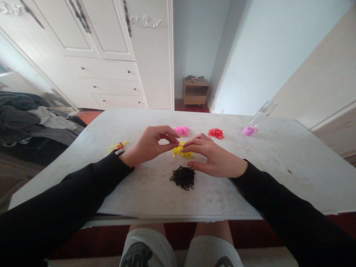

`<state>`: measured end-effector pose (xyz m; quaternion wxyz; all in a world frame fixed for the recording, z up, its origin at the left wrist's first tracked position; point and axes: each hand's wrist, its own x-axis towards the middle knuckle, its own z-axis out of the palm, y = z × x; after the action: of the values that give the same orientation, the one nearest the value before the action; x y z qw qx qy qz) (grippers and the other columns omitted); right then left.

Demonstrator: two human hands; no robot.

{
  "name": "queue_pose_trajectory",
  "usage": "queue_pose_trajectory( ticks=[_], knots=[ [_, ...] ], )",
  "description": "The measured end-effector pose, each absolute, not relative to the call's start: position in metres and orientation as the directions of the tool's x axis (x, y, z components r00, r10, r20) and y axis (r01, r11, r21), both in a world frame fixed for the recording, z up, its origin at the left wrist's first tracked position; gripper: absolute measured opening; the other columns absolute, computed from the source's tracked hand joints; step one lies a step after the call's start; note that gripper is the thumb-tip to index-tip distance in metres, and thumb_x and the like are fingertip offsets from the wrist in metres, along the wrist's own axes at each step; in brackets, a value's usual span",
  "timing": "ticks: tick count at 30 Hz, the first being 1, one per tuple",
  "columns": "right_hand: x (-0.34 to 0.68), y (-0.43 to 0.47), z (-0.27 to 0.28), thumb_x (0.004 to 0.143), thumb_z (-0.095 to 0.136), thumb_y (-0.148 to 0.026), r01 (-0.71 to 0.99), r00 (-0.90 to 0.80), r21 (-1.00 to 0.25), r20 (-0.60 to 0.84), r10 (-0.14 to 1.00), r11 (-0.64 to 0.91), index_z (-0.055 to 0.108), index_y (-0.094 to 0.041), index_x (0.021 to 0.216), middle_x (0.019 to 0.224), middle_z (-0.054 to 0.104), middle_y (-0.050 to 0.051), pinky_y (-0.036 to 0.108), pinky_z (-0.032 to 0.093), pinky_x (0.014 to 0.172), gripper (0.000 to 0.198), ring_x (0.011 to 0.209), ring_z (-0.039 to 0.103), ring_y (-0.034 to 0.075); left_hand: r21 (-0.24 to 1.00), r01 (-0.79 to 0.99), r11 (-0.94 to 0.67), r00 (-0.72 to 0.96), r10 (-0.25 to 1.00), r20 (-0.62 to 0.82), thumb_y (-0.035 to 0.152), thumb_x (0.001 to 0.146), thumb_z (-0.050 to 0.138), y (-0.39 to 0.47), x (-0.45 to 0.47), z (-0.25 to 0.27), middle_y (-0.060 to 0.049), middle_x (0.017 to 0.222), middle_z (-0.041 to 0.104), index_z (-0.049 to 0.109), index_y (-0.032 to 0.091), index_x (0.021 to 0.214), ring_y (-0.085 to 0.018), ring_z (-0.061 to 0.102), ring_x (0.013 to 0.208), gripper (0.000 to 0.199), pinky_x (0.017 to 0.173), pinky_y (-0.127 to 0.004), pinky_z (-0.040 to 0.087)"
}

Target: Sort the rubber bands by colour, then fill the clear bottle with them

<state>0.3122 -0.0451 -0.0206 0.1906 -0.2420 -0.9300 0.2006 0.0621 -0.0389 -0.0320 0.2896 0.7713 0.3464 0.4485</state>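
My left hand (155,144) hovers at the left edge of a pile of yellow rubber bands (185,152), thumb and forefinger closed in a pinch. Whatever sits between those fingertips is too small to make out. From the other side my right hand (210,155) reaches over the same pile, its thumb apart from the stretched fingers, and covers part of it. Just below, toward me, lies a heap of black rubber bands (183,178). Behind my hands are a pink rubber band pile (181,130) and a red rubber band pile (216,133).
On the white table (278,178), a small mixed yellow and red bunch (118,146) lies by my left wrist. A clear tube-shaped container (263,113) and a pink-purple round object (249,130) are at the back right. Clothes (33,118) are heaped left of the table.
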Motion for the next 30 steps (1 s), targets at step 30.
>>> queue_pose_trajectory(
  ticks=[30],
  knots=[
    [0.316,-0.041,-0.021,0.098,0.063,-0.025,0.407,-0.770,-0.416,0.323,0.551,0.813,0.073,-0.021,0.096,0.112,0.069,0.009,0.048,0.046,0.100,0.011,0.109,0.056,0.026,0.673,0.554,-0.491,0.185,0.860,0.475,0.026,0.082,0.070,-0.002,0.017,-0.026,-0.008,0.094,0.078,0.074,0.016,0.091,-0.018,0.072,0.091,0.014,0.094,-0.036,0.059]
  ],
)
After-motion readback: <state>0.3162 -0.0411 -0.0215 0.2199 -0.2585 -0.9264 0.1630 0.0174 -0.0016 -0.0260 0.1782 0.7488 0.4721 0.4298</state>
